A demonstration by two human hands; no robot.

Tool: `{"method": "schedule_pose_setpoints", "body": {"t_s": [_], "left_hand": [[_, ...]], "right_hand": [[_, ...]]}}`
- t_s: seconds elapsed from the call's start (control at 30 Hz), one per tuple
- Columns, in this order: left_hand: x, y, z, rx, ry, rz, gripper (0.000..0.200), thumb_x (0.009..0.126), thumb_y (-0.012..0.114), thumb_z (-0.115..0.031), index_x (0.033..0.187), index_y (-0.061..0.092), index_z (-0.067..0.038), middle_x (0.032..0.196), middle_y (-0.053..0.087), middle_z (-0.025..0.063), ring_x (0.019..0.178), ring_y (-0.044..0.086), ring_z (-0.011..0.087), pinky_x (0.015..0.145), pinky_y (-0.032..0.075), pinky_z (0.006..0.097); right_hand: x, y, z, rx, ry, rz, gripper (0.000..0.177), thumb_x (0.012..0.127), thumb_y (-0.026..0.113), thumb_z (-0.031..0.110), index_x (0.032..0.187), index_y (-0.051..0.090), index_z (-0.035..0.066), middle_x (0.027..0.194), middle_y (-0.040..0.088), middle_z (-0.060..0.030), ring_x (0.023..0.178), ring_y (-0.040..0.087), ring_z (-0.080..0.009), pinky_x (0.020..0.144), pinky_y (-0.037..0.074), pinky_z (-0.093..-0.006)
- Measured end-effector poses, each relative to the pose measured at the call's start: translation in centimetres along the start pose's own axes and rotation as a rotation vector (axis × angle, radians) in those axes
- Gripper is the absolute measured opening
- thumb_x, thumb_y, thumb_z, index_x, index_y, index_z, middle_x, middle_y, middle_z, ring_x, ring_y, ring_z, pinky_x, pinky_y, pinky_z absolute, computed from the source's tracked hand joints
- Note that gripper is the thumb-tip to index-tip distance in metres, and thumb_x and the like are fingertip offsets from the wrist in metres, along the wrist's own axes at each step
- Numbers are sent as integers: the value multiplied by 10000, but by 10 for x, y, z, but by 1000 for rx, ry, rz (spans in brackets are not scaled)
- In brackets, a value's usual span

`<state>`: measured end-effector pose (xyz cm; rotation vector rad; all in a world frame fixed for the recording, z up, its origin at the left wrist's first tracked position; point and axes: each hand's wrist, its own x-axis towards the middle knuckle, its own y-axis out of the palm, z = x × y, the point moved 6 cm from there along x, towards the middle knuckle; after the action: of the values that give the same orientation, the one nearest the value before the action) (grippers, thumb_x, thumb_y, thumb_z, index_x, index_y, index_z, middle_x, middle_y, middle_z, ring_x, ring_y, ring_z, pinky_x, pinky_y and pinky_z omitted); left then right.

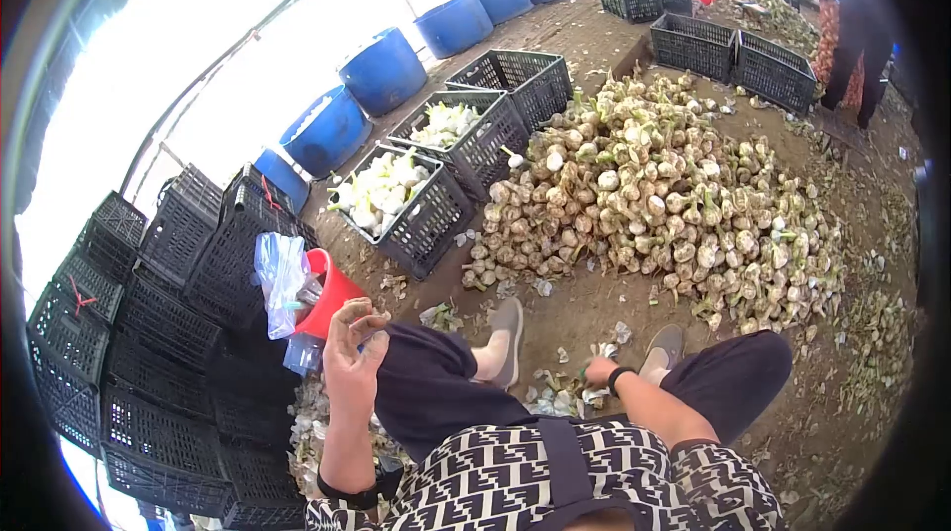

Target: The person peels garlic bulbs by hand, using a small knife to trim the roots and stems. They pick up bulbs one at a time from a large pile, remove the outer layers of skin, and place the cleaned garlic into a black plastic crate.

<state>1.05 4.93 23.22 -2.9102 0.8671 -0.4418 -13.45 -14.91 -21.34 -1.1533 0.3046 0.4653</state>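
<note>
left hand (354, 358): lifting beside the left knee, palm turning toward the camera, fingers curling loosely; i cannot tell whether it is holding anything small.
right hand (597, 371): reaching down between the knees, fingertips touching the husks (555, 400); clenched or released, i cannot tell.
husks: lying in a loose scatter on the ground (594, 303), between the two shoes (507, 323) and just in front of the seated person.
doing it well: as i judge it, the low hand is working best by pinching lightly with the fingertips rather than raking, since thin skins are tearing and drifting easily.
bucket (332, 295): red plastic, smooth, tilting just beyond the left hand, with a crinkled clear bag (279, 278) draping over its rim.
garlic pile (654, 204): spreading wide beyond the shoes, round knobbly bulbs, dull tan with soil, some showing green stalk stubs.
filled crates (436, 224): black lattice plastic, standing to the left of the pile, carrying cleaner white bulbs.
empty crates (168, 333): stacking at the person's left, rigid and open-meshed.
barrels (381, 70): blue, round, glossy, lining up behind the crates.
</note>
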Motion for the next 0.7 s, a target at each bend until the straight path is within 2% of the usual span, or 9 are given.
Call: {"method": "schedule_pose_setpoints", "body": {"t_s": [0.07, 0.13, 0.2, 0.27, 0.5, 0.6, 0.63, 0.67, 0.7], "left_hand": [[4, -1, 9, -17, -31, -1, 395, 772, 607, 8, 1137, 458, -16, 1061, 475, 50, 943, 488, 121, 787, 415, 234], [13, 5, 19, -31, -78, 23, 395, 773, 602, 11, 1139, 456, -17, 1049, 478, 50, 942, 488, 119, 787, 415, 231], [28, 16, 26, -13, -47, 23, 390, 779, 592, 13, 1143, 455, -18, 1033, 482, 44, 936, 486, 118, 782, 417, 228], [48, 37, 39, -38, -101, 62, 380, 785, 584, 8, 1143, 457, -18, 1028, 489, 45, 934, 485, 109, 775, 417, 219], [137, 136, 121, 78, -253, 299, 344, 787, 599, -36, 1113, 488, -34, 991, 516, 21, 881, 484, 92, 761, 416, 224], [164, 171, 146, 277, -43, 450, 339, 776, 590, -47, 1101, 496, -29, 917, 532, 26, 869, 501, 107, 734, 408, 217], [170, 183, 147, 437, 71, 537, 357, 733, 606, -24, 1076, 511, -43, 963, 523, 37, 891, 511, 137, 746, 424, 246], [169, 196, 141, 455, -86, 602, 377, 683, 625, -1, 1043, 524, -55, 1072, 485, 101, 898, 514, 214, 755, 450, 291], [168, 205, 137, 501, -38, 715, 380, 685, 648, -26, 1043, 525, -63, 1151, 461, 128, 965, 519, 265, 767, 468, 331]], "right_hand": [[12, 29, 14, 548, 28, -93, 273, 675, 576, 225, 849, 669, 35, 901, 631, -180, 876, 594, -340, 760, 471, -414], [10, 32, 48, 541, 122, 202, 322, 731, 559, 229, 941, 640, -2, 802, 656, -131, 690, 598, -215, 604, 462, -355], [11, 50, 78, 493, 14, 364, 313, 745, 542, 229, 931, 639, -4, 809, 662, -124, 637, 594, -231, 550, 457, -354], [29, 86, 87, 999, -24, 309, 291, 718, 570, 220, 889, 645, -4, 798, 659, -133, 597, 589, -264, 533, 454, -358], [20, 118, 20, 1005, 72, 291, 273, 721, 565, 217, 867, 647, 1, 794, 657, -137, 608, 593, -269, 543, 457, -364], [24, 125, -10, 990, 91, 331, 264, 722, 563, 215, 856, 648, 3, 792, 656, -139, 614, 595, -271, 548, 459, -366], [27, 123, -21, 984, 93, 343, 262, 723, 562, 215, 852, 649, 4, 791, 656, -140, 615, 596, -272, 549, 460, -367], [32, 124, -33, 979, 95, 356, 259, 723, 562, 214, 848, 649, 5, 790, 655, -141, 617, 596, -273, 551, 460, -368], [35, 127, -41, 975, 93, 378, 256, 724, 561, 214, 844, 650, 6, 789, 655, -141, 619, 597, -273, 553, 461, -369]]}}
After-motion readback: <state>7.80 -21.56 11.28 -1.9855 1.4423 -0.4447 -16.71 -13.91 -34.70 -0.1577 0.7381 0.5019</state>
